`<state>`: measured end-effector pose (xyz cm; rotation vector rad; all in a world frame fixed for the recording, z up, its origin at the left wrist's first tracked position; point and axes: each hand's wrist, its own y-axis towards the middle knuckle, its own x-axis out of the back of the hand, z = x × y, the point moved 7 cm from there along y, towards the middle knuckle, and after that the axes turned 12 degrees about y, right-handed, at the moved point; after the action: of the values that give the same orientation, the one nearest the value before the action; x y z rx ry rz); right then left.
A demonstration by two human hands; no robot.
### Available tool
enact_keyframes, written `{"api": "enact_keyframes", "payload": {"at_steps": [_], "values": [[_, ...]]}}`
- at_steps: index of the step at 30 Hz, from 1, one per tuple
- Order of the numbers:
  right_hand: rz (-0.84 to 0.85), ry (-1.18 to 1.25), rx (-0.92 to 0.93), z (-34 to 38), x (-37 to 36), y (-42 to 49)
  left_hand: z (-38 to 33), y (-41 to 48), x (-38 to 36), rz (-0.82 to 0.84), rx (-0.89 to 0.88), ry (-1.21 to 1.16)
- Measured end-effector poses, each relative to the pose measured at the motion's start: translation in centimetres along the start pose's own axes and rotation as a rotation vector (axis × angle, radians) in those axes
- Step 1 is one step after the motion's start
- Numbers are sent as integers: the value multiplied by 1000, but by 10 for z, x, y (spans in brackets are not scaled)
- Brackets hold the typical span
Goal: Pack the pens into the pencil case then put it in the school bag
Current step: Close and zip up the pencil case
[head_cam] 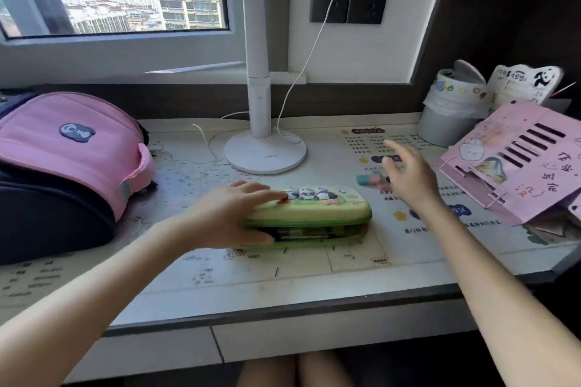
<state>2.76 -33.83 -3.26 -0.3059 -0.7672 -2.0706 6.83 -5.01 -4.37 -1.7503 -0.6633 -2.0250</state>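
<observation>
Fig.: we count 1 pencil case [314, 214] at desk [283, 286] centre, its front seam gaping; 1 school bag [63, 166] at 9 o'clock; 1 lamp base [265, 152] at 12; 1 pink slotted card [515, 163] at 3. L hand [232, 217] clamps the case's 9 o'clock end, fingers on lid, thumb at front. R hand [408, 176] hovers at 2 o'clock, spread wide, holding nothing. Open desk runs from the case to the front edge at 6.

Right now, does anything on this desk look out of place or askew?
The green pencil case is ajar: a dark gap runs along its front edge by the left hand. The pink board on the right lies tilted over loose papers.
</observation>
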Motion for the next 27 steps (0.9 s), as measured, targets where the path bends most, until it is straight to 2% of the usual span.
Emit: {"api": "enact_keyframes", "payload": {"at_steps": [2, 4, 7, 10, 13, 15, 18, 23, 27], "values": [[193, -364, -89, -42, -15, 15, 2, 13, 6, -20, 30, -9], [354, -523, -68, -63, -35, 18, 12, 22, 11, -49, 68, -109], [257, -552, 24, -62, -44, 22, 21, 27, 14, -2, 87, -229], [134, -510, 8, -55, -42, 15, 19, 30, 16, 54, 68, -299], [-85, -316, -39, -37, -16, -14, 22, 29, 16, 90, 71, -383], [-177, -187, 18, -8, -2, -45, 23, 30, 14, 92, 66, -404], [-114, -126, 138, 32, -16, -75, 22, 30, 14, 87, 58, -400], [23, -242, 79, 33, -58, -66, 22, 26, 14, 105, 86, -405], [-108, -197, -46, 25, -42, -67, 20, 27, 13, 102, 90, -405]]}}
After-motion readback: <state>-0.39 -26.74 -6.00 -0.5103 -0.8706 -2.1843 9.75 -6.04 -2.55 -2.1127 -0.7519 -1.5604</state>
